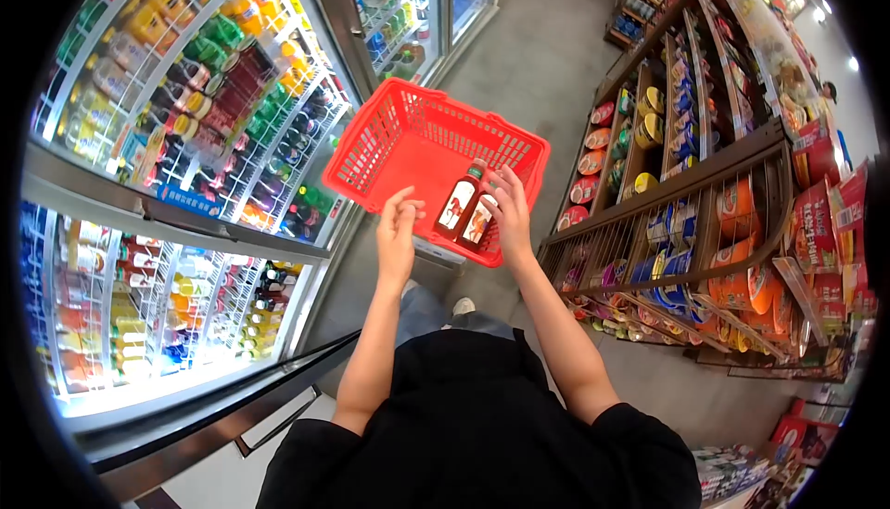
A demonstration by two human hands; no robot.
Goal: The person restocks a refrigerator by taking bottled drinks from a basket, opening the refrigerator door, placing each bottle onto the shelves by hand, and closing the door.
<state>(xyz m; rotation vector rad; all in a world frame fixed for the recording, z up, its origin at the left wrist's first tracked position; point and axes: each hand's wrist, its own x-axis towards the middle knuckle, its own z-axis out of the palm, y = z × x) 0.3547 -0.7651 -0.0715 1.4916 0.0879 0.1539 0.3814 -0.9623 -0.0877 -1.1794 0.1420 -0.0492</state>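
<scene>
In front of me is a red plastic shopping basket [397, 168] with lattice sides. Inside it, two dark brown bottles with white picture labels lie side by side at the near right: the left bottle [454, 207] has a green cap, and the right bottle [476, 224] is partly covered by my fingers. My right hand [509, 208] is over the basket's right side with fingers spread beside that bottle; whether they touch it is unclear. At the near left rim, my left hand [397, 228] is raised, its fingers loosely bent and apart, holding nothing.
Glass-door drink coolers [176, 184] full of bottles line the left side. On the right stands a brown rack [667, 175] with instant noodle cups and packets. A grey floor aisle [556, 36] runs between them. A grey-white object [438, 252] shows under the basket's near edge.
</scene>
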